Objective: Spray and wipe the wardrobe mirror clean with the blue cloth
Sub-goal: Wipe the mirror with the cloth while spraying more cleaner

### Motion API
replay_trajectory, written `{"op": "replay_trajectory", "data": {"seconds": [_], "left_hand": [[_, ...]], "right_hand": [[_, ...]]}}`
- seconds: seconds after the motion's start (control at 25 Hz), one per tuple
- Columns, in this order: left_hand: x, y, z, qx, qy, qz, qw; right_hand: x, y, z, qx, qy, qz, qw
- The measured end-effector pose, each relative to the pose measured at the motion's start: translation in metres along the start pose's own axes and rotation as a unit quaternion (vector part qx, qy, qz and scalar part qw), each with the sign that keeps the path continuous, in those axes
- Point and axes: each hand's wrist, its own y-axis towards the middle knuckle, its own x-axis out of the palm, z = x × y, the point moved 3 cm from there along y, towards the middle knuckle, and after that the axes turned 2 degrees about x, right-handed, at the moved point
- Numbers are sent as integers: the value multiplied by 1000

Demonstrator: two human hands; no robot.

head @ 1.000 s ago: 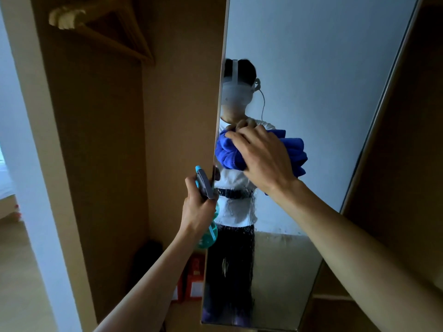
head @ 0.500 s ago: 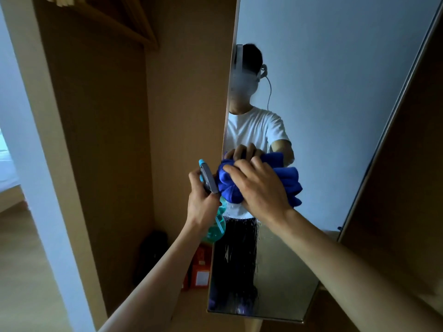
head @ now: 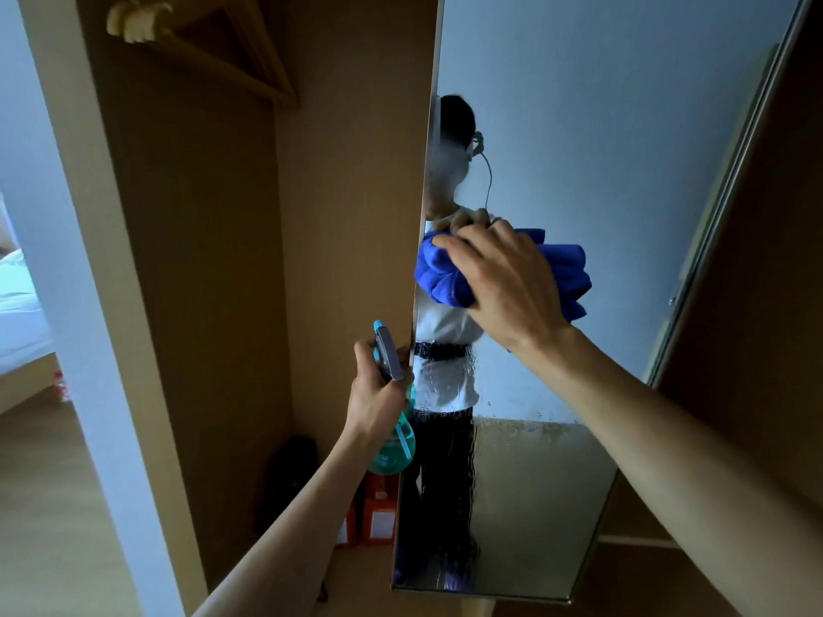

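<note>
The tall wardrobe mirror [head: 601, 140] fills the right half of the view and shows a reflected person. My right hand [head: 507, 282] presses the bunched blue cloth [head: 438, 273] against the glass near the mirror's left edge, fingers spread over it. Lower down, beside that edge, my left hand [head: 378, 396] grips a teal spray bottle [head: 394, 447] by its neck, the grey and blue nozzle pointing up. Droplets and streaks cover the lower part of the glass.
Left of the mirror is an open wardrobe bay with wooden hangers [head: 187, 33] at the top. Orange boxes [head: 372, 509] and a dark bag [head: 289, 478] sit on its floor. A bed [head: 18, 313] shows at far left.
My right hand has carried the cloth back up the glass from lower down. The left hand with the bottle has dropped relative to the cloth.
</note>
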Motion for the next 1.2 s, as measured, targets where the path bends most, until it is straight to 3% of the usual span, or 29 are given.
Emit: {"op": "replay_trajectory", "data": {"seconds": [0.24, 0.44, 0.68, 0.84, 1.2], "left_hand": [[6, -2, 1, 6, 3, 17, 1000], [10, -8, 6, 15, 46, 39, 998], [32, -16, 27, 39, 101, 82, 991], [49, -26, 27, 29, 129, 136, 982], [66, -30, 27, -6, 161, 172, 972]], "right_hand": [[29, -57, -32, -59, 2, -46, 997], [32, -71, -33, -48, 28, -78, 995], [-11, -13, 35, 7, -3, -38, 999], [-18, -2, 56, -14, -8, -5, 1000], [29, -101, 31, -69, -3, -75, 995]]}}
